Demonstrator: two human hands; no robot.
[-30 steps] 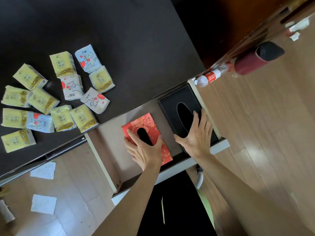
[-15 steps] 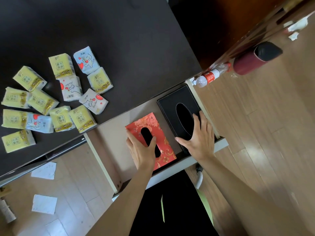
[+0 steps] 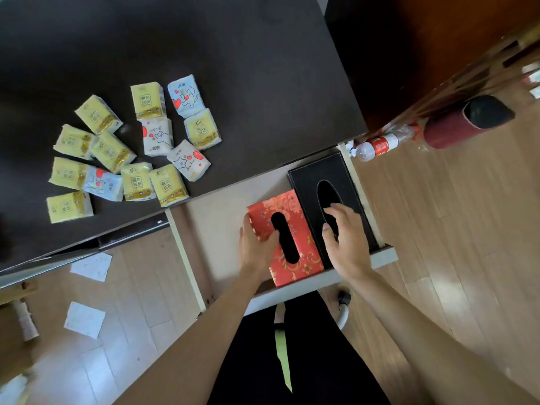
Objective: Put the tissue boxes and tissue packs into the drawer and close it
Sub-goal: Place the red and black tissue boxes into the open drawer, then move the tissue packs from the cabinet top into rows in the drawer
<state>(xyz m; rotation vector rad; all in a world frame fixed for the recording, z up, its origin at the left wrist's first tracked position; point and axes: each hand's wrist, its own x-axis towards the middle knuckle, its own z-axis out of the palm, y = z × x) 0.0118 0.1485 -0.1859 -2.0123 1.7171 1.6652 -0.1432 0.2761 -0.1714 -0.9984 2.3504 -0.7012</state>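
A person stands at a dark bench [image 3: 233,68] with its drawer [image 3: 222,226] pulled open toward them. 2 tissue boxes lie flat in the right part of the drawer, side by side and touching along their long edges. The black tissue box [image 3: 309,176] sits against the drawer's right wall. The red floral tissue box [image 3: 304,249] lies just left of it, its near end at the drawer front.

The left hand [image 3: 254,247] rests on the red box's left edge, fingers loosely spread, thumb on top near the dark oval slot. It seems to be pressing the box sideways against the black one. The right hand [image 3: 344,238] hovers at the near end of the black box, fingers curled and slightly apart, gripping nothing; whether the fingertips touch the lid is unclear. Packing both boxes tight to the right appears to be meant to leave the left part of the drawer free.

That space is likely for the tissue packs [image 3: 131,153], about 13 of them, yellow ones mixed with white and blue cartoon prints, clustered on the bench well left of the drawer. None is in the drawer yet, so that step and the closing remain.

A plastic bottle [image 3: 377,146] lies on the wooden floor [image 3: 453,229] beyond the drawer's right corner, and loose paper sheets [image 3: 90,266] lie on the floor to the left.
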